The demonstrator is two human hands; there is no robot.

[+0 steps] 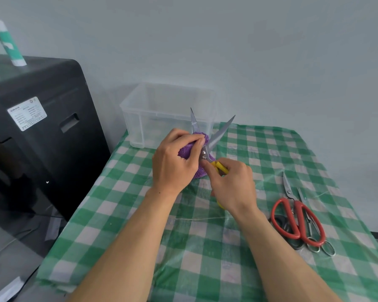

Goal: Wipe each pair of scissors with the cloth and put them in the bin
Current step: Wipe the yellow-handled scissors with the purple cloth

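Observation:
My right hand [232,184] grips the yellow handles of a pair of scissors [222,134] whose blades are spread wide and point up and away. My left hand [175,162] holds a purple cloth [187,150] pinched round the left blade near the pivot. Both hands are above the middle of the table. A clear plastic bin [140,110] stands at the table's far left corner, just behind the blades. On the right lie red-handled scissors [297,219], stacked over a dark-handled pair and a small steel pair [321,247].
The table carries a green and white checked cover [205,247]. A black machine [37,131] stands close to the table's left side, with a green and white tube [8,43] on top. A pale wall runs behind.

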